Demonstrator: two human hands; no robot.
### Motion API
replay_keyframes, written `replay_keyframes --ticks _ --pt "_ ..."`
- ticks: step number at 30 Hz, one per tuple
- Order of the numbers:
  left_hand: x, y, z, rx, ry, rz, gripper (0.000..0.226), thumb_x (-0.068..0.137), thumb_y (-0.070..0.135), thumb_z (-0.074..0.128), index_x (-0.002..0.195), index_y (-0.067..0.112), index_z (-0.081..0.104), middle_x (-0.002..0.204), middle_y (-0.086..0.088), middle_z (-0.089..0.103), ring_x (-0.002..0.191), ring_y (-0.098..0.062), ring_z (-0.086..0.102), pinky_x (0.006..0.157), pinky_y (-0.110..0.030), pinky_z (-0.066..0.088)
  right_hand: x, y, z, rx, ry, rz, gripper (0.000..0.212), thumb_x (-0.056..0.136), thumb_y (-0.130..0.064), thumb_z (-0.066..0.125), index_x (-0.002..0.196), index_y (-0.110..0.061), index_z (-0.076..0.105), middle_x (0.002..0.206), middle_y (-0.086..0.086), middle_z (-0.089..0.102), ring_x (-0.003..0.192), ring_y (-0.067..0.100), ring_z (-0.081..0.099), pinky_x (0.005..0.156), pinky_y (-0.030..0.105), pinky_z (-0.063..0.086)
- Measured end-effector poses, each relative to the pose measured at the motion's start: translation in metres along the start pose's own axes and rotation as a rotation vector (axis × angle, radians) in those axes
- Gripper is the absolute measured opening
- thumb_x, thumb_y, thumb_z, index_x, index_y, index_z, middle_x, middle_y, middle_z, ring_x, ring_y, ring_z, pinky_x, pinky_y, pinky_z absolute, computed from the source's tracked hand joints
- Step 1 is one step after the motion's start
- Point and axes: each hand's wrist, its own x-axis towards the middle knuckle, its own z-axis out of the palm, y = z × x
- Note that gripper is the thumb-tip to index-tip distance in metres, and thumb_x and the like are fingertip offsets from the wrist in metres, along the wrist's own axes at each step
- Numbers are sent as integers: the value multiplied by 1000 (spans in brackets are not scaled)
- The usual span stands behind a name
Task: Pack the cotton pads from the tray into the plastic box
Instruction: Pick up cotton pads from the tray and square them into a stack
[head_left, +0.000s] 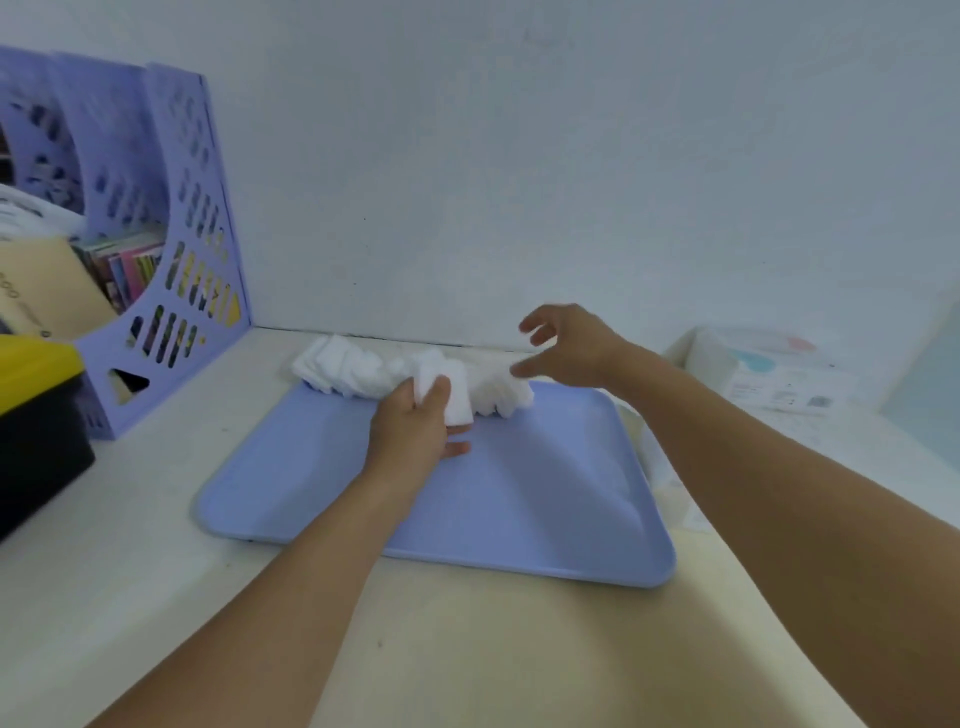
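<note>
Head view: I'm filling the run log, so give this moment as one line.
left hand: holds stack of cotton pads | right hand: open above pad pile | pile: far edge of tray

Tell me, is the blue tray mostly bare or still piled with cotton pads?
Mostly bare. The tray shows open blue surface; the cotton pads bunch only along its far edge, where the left hand grips a few.

Left hand (415, 426) gripping cotton pads (444, 389) over blue tray (519, 499) — right hand (566, 338) spread above, fingers loose
</note>
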Motion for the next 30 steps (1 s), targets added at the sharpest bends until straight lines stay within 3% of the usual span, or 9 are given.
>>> replay_keyframes --ticks 2,6,10,12,18,23,26,28,30 --pt "7 -2 -6 81 126 81 16 101 31 56 87 32 63 94 4 67 84 -18 67 73 -37 57 6 0 19 -77 -159 46 80 71 -38 90 140 -20 51 136 1 53 119 20 54 95 29 44" --pt "13 -3 -17 123 287 98 26 97 32 60 75 19 60 82 -4 62 78 -25 61 64 -31 43 13 -8 49 -172 -146 -1 101 66 -47 90 150 -28 38 142 0 47 129 24 49 101 38 46" --pt "14 -3 -17 60 297 52 26 94 27 65 90 1 66 75 1 61 72 -20 58 76 -42 57 13 -16 61 -233 -139 -34 84 72 -43 86 144 -29 45 141 -1 51 124 23 53 98 38 48" --pt "13 -2 -16 46 287 38 30 93 27 66 97 -3 66 73 2 60 71 -20 58 72 -38 55 11 -17 60 -229 -152 -47 75 75 -37 85 141 -27 50 138 -2 52 121 22 53 95 34 47" --pt "12 -2 -16 64 267 41 35 92 28 65 102 -5 64 79 -3 60 72 -20 56 71 -37 52 6 -5 44 -186 -145 -49 65 72 -28 89 129 -22 59 119 -3 52 104 18 48 80 27 40" --pt "10 -3 -14 93 225 44 24 93 27 66 98 3 69 81 2 65 63 -8 63 84 -44 59 -5 5 31 -75 -110 14 30 76 -19 80 102 -14 64 95 -3 60 81 17 56 56 23 41" --pt "6 -1 -11 82 177 65 10 94 22 67 85 18 69 86 6 68 61 2 67 83 -43 60 -18 10 20 136 -68 67 12 79 -12 75 88 -11 68 83 -2 61 72 14 56 60 23 44" --pt "1 2 -8 40 121 60 10 94 18 68 86 24 70 94 6 71 77 -7 70 75 -36 62 -32 7 8 525 -61 59 7 83 -3 73 85 -7 67 81 3 64 78 19 60 68 25 52" --pt "-7 6 0 -17 20 20 7 94 14 69 94 21 72 101 1 74 90 -16 70 66 -27 60 -53 1 -3 998 -114 41 11 86 -12 75 89 -3 68 85 7 67 83 18 65 76 26 58"
